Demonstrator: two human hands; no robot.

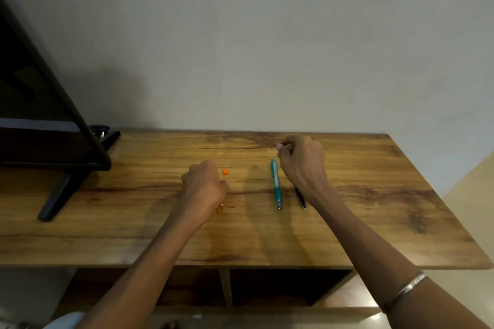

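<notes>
My left hand point(204, 187) is closed in a fist round an orange piece point(220, 209). Only its lower end shows beneath the fist, close over the tabletop point(133, 222). My right hand point(302, 163) pinches a thin pale sliver point(288, 145) between thumb and forefinger; it is too small to identify. A small orange cap point(226, 171) lies between the hands. A teal pen point(276, 184) lies just beside the right wrist, and a black pen point(301, 199) lies partly under it. The open compartments point(280, 286) below are dark, so I cannot tell their contents. A television point(40, 120) stands at the left.

Black screen point(40, 115), perhaps a television, stands on wooden table point(374, 195).
</notes>
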